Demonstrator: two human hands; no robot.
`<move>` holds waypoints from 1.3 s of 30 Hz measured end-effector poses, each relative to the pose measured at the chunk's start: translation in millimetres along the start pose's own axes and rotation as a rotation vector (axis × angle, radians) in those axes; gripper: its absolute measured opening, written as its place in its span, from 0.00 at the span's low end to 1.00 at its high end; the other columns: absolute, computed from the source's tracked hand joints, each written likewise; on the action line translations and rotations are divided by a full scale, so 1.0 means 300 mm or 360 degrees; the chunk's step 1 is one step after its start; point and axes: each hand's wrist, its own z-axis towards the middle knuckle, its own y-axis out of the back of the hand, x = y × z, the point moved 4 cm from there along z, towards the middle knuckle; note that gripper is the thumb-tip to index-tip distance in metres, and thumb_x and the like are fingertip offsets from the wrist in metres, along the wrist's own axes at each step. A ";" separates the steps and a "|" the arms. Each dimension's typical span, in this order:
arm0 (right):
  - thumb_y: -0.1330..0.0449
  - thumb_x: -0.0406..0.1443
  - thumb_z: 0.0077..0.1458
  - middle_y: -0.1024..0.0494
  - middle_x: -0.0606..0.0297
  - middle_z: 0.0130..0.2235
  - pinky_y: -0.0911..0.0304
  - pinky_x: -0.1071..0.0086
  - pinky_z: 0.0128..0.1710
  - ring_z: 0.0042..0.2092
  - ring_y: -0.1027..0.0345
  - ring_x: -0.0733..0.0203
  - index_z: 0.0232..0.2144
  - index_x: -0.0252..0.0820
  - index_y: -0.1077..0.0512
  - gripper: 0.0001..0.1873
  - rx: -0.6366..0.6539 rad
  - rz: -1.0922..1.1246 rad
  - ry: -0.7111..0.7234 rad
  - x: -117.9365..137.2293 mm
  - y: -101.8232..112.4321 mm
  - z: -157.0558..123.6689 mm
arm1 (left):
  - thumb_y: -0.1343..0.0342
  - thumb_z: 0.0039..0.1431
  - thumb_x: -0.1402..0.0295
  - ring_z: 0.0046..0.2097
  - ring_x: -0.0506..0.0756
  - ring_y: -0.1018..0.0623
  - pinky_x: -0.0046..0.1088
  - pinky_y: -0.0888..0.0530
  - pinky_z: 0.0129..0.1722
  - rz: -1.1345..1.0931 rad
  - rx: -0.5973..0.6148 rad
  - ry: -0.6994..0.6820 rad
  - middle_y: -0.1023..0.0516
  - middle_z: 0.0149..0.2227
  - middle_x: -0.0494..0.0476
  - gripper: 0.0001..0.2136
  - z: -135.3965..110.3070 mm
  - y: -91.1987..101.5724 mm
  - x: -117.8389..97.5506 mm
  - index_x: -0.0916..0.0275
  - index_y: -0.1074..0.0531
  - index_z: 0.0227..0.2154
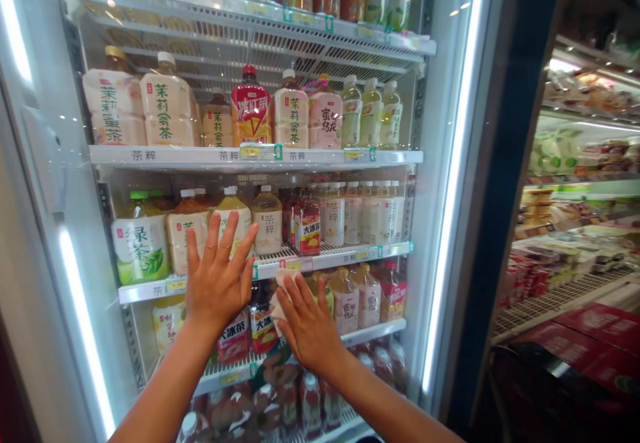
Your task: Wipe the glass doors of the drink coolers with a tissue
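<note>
My left hand (217, 284) lies flat on the glass door (434, 103) of a drinks fridge, fingers spread and pointing up, holding nothing. Just to its right and slightly lower, my right hand (309, 328) presses a small white cloth (281, 286) against the same glass; the cloth shows above my fingertips and the rest is hidden under the palm. Behind the glass at hand height stand tea bottles (267, 220) and red-labelled iced-tea bottles (307, 228) on white wire shelves.
The fridge holds several shelves (260, 156) of bottled drinks from top to bottom. A lit strip (453, 183) runs down the door's right side beside a dark frame (500, 183). To the right is an open chilled case (575, 230) with packaged food.
</note>
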 end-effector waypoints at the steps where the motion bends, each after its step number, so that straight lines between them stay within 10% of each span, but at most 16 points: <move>1: 0.51 0.37 0.69 0.61 0.58 0.76 0.76 0.39 0.74 0.77 0.78 0.51 0.74 0.37 0.68 0.41 0.0008 -0.0015 -0.0002 -0.033 0.005 0.012 | 0.45 0.66 0.67 0.76 0.60 0.55 0.52 0.62 0.75 -0.0004 -0.0001 0.0007 0.56 0.76 0.53 0.34 0.000 0.000 0.000 0.52 0.49 0.72; 8: 0.54 0.37 0.71 0.71 0.56 0.76 0.70 0.33 0.72 0.77 0.79 0.46 0.74 0.39 0.76 0.42 -0.0135 -0.0024 -0.0527 -0.239 0.059 0.113 | 0.44 0.65 0.67 0.76 0.61 0.55 0.52 0.62 0.75 -0.0018 0.0002 0.0022 0.56 0.76 0.52 0.35 -0.001 -0.002 -0.001 0.50 0.50 0.72; 14: 0.51 0.37 0.69 0.64 0.61 0.76 0.78 0.44 0.75 0.77 0.77 0.53 0.75 0.40 0.67 0.40 -0.0008 -0.0069 0.0032 -0.139 -0.001 -0.110 | 0.44 0.66 0.67 0.77 0.60 0.57 0.53 0.63 0.75 -0.0027 0.0029 0.0030 0.57 0.76 0.52 0.35 -0.001 0.001 -0.001 0.50 0.51 0.72; 20: 0.55 0.36 0.72 0.71 0.55 0.76 0.70 0.34 0.72 0.77 0.78 0.47 0.74 0.38 0.74 0.40 -0.0173 -0.0089 -0.0529 -0.352 0.068 0.046 | 0.44 0.66 0.67 0.77 0.60 0.57 0.52 0.63 0.75 -0.0044 0.0014 0.0022 0.57 0.76 0.52 0.35 -0.001 -0.001 -0.003 0.51 0.50 0.72; 27: 0.52 0.41 0.71 0.60 0.64 0.76 0.80 0.44 0.75 0.77 0.72 0.52 0.75 0.40 0.61 0.37 0.0013 -0.0066 0.0330 -0.056 -0.009 -0.117 | 0.45 0.66 0.67 0.77 0.59 0.56 0.51 0.63 0.75 -0.0035 -0.0009 0.0028 0.56 0.76 0.52 0.33 -0.003 -0.004 -0.004 0.52 0.48 0.72; 34: 0.52 0.39 0.71 0.64 0.55 0.76 0.72 0.34 0.73 0.76 0.78 0.49 0.74 0.38 0.73 0.42 -0.0196 -0.0056 -0.0239 -0.226 0.081 0.252 | 0.45 0.66 0.67 0.76 0.60 0.55 0.52 0.61 0.75 -0.0017 -0.0031 0.0020 0.53 0.75 0.55 0.31 -0.003 0.000 -0.007 0.55 0.43 0.70; 39: 0.49 0.40 0.69 0.58 0.60 0.76 0.78 0.40 0.75 0.77 0.73 0.48 0.73 0.37 0.53 0.36 -0.0021 -0.0053 0.0301 -0.005 0.006 0.037 | 0.45 0.66 0.67 0.76 0.60 0.55 0.52 0.61 0.75 -0.0033 -0.0057 0.0007 0.52 0.75 0.56 0.29 -0.005 0.001 -0.005 0.56 0.41 0.69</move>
